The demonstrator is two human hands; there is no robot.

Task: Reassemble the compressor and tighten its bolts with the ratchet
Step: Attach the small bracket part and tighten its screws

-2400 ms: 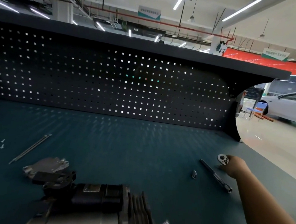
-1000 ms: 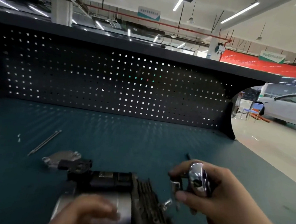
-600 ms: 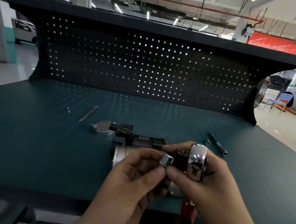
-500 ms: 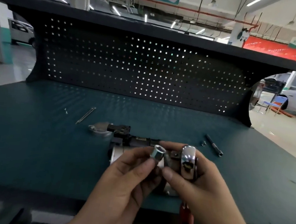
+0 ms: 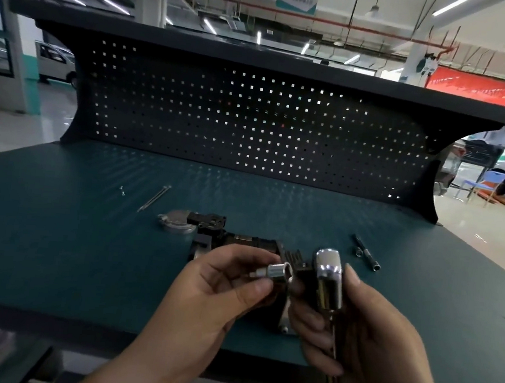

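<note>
The left hand (image 5: 213, 298) is pinching a small chrome socket (image 5: 277, 272) between thumb and fingertips, and the right hand (image 5: 369, 341) is gripping a chrome ratchet with a red handle (image 5: 327, 279), its head just beside the socket. If the socket is going on crooked, I think it may be slipping off and rolling over the near edge of the teal surface (image 5: 56, 234). The black compressor with grey cooling fins (image 5: 246, 241) is lying on the surface just behind both hands, partly hidden, with long thin bolts (image 5: 153, 198) lying well apart from it

Glossy chrome ratchet (image 5: 327, 283); shiny metal socket (image 5: 279, 270); matt bench top (image 5: 55, 243)
</note>
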